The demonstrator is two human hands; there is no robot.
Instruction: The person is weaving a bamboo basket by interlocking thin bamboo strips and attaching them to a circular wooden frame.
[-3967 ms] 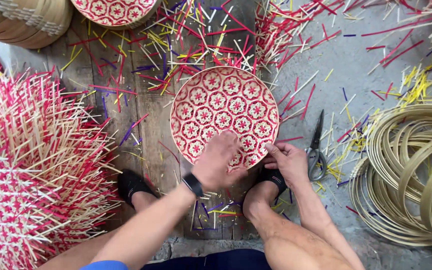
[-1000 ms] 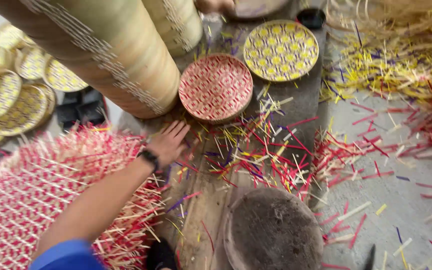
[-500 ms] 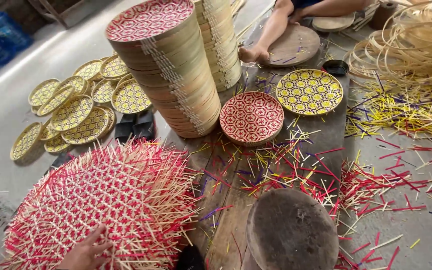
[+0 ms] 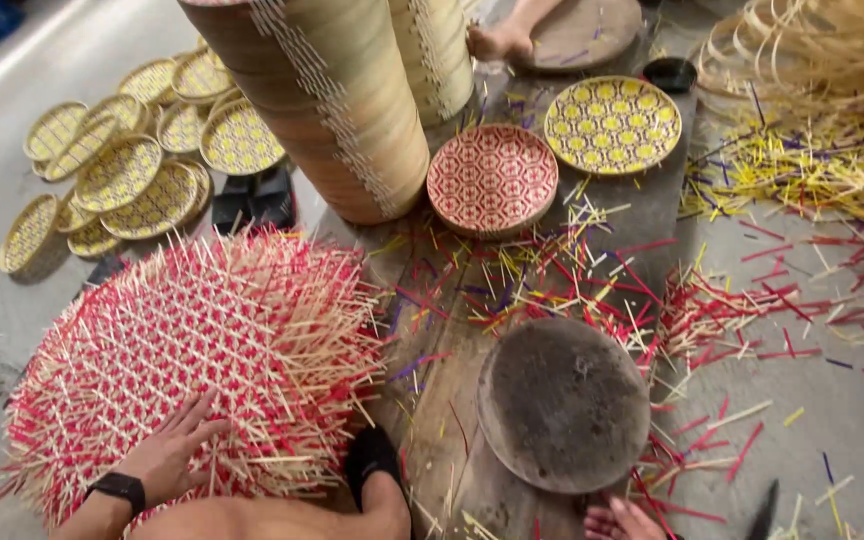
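Left hand [image 4: 167, 455]: at 7 o'clock, lowest in view; palm down, fingers [image 4: 197, 420] spread open and lying flat on the near edge of the woven mat stack [image 4: 192, 350], gripping nothing; a black wristband [image 4: 119, 488] sits on the wrist

Woven mat stack: red and pale strips in an open lattice, loose ends bristling all round; it spreads from the fingers up toward 10 o'clock, the fingertips pointing to its middle, so nearly all of it lies beyond them

Right hand [image 4: 620, 520]: at 5 o'clock, cut off by the bottom edge; only a few fingers show, just below the rim of the round wooden block [image 4: 562, 405]; whether they are curled or open cannot be told

Round wooden block: grey and worn, right of centre, resting on the plank floor [image 4: 432, 380]; apart from the mat stack

Offcuts [image 4: 712, 310]: red, yellow and purple strips scattered around the block and out to 3 o'clock

Red patterned tray [image 4: 492, 178]: just above centre, beyond the block

Yellow patterned tray [image 4: 612, 124]: at 1 o'clock, just beside the red one

Tall tray stack [image 4: 322, 100]: at 12 o'clock, leaning, left of the red tray

Yellow trays on the floor [image 4: 122, 165]: at 10 o'clock, farthest left, overlapping in a heap
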